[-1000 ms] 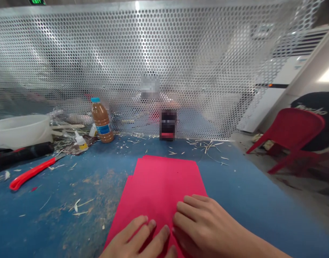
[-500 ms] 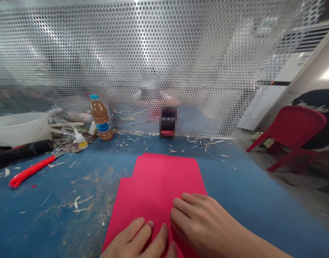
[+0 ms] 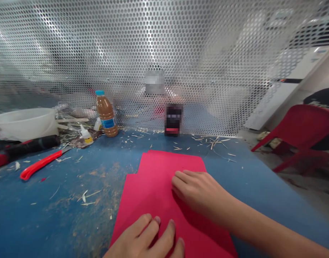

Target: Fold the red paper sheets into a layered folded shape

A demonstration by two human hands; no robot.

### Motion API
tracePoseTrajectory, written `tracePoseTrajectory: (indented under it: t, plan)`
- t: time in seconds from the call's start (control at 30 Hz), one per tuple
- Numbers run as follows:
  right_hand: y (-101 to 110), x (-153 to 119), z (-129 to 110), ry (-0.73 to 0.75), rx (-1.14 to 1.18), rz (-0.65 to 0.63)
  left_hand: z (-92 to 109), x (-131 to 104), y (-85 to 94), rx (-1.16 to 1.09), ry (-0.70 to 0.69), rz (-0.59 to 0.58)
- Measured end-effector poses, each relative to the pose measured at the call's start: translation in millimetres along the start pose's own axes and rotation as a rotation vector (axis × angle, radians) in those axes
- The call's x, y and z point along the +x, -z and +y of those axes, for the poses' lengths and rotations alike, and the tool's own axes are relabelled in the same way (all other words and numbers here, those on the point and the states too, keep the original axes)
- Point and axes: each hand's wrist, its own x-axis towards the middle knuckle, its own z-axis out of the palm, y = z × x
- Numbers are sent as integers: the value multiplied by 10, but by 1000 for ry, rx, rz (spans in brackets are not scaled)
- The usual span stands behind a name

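Red card sheets (image 3: 153,190) lie on the blue table in front of me, overlapping, with a stepped outline at the far left corner. My left hand (image 3: 150,238) rests on the near part of the card with its fingers spread and bent, tips touching the surface. Farther up, near the card's right side, is my right hand (image 3: 193,188). Its fingers are curled and pressed together, knuckles up. Their tips are turned under, so whatever they may hold is hidden. A dark shadow falls on the card below that hand.
Left on the blue table (image 3: 59,215) are a red-handled knife (image 3: 42,165), a black tool handle (image 3: 35,143), a small glue bottle (image 3: 86,135), a brown drink bottle (image 3: 106,114) and a white tub (image 3: 24,123). A perforated metal screen (image 3: 121,46) stands behind. A red chair (image 3: 306,125) is at right.
My right hand has moved forward along the card, away from me. My left hand stays on the near part. The whole view has shifted slightly.
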Motion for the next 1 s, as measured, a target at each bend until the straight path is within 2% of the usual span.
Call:
tracePoseTrajectory:
  t: [0.43, 0.53, 0.67, 0.83, 1.0]
  plan:
    - [-49, 350, 210, -147, -48, -111, 11, 12, 43, -29, 72, 24]
    - [-71, 354, 248, -195, -54, -91, 8, 24, 39, -28, 70, 17]
    - [-54, 254, 247, -267, -52, -53, 14, 34, 25, -22, 90, 64]
    - [3, 75, 142, -126, -11, -91, 21, 18, 47, -50, 83, 12]
    - [64, 14, 62, -32, -3, -104, 22, 21, 83, -77, 84, -30]
